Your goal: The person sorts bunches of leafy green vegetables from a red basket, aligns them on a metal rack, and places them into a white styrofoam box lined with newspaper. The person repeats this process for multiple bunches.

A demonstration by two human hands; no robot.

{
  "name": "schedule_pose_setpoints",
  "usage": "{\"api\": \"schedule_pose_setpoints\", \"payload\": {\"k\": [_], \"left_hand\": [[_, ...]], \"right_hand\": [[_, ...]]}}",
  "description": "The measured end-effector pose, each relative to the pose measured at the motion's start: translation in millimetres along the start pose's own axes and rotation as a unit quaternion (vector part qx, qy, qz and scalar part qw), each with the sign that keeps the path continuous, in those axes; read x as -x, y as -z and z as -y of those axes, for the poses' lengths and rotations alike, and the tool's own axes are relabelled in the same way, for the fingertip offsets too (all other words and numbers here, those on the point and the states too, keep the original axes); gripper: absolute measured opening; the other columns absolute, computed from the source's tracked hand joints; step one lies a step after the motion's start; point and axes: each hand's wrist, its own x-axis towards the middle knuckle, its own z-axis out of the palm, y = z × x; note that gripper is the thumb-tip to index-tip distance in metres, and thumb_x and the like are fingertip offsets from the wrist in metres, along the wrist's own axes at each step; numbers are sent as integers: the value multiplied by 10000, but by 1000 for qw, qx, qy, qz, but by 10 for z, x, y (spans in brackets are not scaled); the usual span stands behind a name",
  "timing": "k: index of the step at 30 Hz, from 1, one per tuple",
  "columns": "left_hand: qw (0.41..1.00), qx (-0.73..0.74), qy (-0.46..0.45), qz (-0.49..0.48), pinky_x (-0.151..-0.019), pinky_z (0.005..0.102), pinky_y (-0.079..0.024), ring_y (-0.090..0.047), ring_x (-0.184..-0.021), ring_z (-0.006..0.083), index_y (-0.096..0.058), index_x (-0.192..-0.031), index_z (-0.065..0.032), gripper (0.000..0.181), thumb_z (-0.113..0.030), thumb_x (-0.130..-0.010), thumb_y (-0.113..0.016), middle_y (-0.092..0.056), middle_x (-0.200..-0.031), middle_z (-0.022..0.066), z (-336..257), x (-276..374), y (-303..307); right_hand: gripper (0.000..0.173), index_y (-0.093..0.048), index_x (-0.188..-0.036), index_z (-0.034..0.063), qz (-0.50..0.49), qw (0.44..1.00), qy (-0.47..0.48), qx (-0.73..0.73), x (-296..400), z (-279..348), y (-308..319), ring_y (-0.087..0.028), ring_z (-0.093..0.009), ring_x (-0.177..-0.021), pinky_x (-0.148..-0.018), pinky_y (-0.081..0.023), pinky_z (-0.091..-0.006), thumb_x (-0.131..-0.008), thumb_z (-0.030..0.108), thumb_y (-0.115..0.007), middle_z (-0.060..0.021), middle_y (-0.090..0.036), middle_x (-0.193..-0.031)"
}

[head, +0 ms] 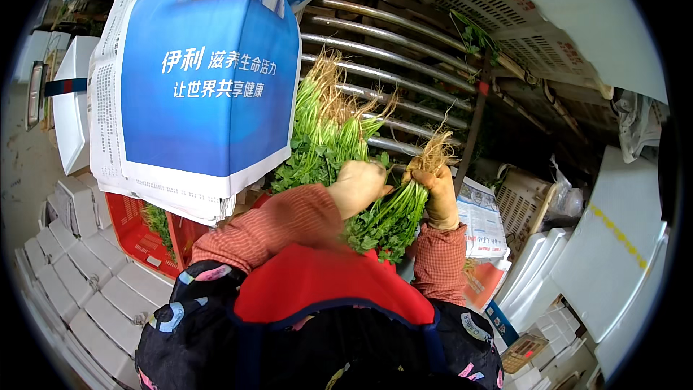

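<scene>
My right hand (439, 195) grips a bunch of leafy green herbs (403, 208) just below its brown roots, which point away from me. The leaves hang towards my red apron. My left hand (360, 187), curled with the knuckles up, is beside the bunch's leaves; whether its fingers hold anything is hidden. Beyond my left hand, more rooted herb bunches (330, 130) lie on a rack of metal bars (390, 67), their roots also pointing away. A thick stack of newspapers (178, 119) stands left of these bunches, with a blue printed page on top.
A red plastic crate (127, 227) holding some greens is below the newspapers. White foam boxes (86, 276) are stacked at the lower left. Perforated plastic crates (522, 197), white foam panels (606, 244), more newspaper (479, 216) and a calculator-like device (524, 352) are on the right.
</scene>
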Motion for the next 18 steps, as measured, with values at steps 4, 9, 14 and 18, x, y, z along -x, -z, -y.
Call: {"api": "schedule_pose_setpoints", "payload": {"k": [4, 9, 14, 18], "left_hand": [[995, 94, 33, 10, -464, 319, -493, -594, -507, 170, -627, -860, -72, 245, -290, -916, -529, -641, -680, 71, 35, -105, -182], [927, 269, 0, -263, -443, 323, -484, -557, -439, 169, -608, -820, -94, 91, -169, -865, -583, -612, -630, 54, 99, 61, -310], [935, 131, -61, -323, -402, 290, -461, -572, -458, 172, -595, -809, -93, 135, -216, -842, -639, -613, -635, 53, 101, 162, -313], [944, 52, 94, -311, -400, 254, -471, -552, -476, 127, -594, -933, -35, 334, -354, -849, -646, -637, -747, 70, 447, 97, 102]], "right_hand": [[179, -630, -922, -6, -54, 998, 16, 23, 57, -20, -17, -588, -126, -739, -713, -460, -257, -762, 73, -623, -49, -649, -823], [236, -635, -1002, -1, -100, 994, -37, -32, -26, -208, -19, -582, -132, -736, -716, -465, -261, -816, 132, -691, -42, -650, -907], [220, -639, -1001, 29, -65, 998, 20, 3, -239, -367, -139, -563, -111, -770, -752, -446, -248, -824, 147, -696, -15, -653, -906], [146, -665, -939, 9, -45, 999, 12, -17, -220, -224, -266, -615, -138, -821, -782, -464, -260, -826, 102, -660, -51, -680, -885]]}}
